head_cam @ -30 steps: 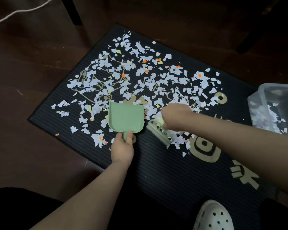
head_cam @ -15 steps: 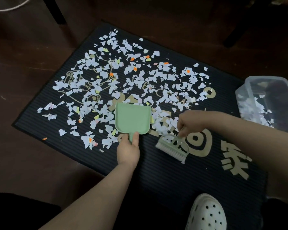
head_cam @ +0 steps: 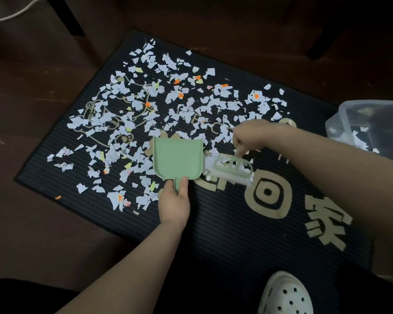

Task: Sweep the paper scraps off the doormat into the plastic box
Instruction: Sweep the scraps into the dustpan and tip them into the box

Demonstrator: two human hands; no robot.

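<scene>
Left hand [head_cam: 174, 205] grips the green dustpan [head_cam: 177, 158] by its handle, pan flat mid-doormat [head_cam: 213, 234]. Right hand [head_cam: 247, 138] pinches the brush [head_cam: 229, 169] handle, bristles beside the pan's right side. Paper scraps [head_cam: 168, 105] cover the doormat's far-left half. Plastic box [head_cam: 336, 126] sits off the right edge.

Dim, flat indoor light; corners sink into near-black shadow, edges bow slightly, and fine detail looks soft.
</scene>
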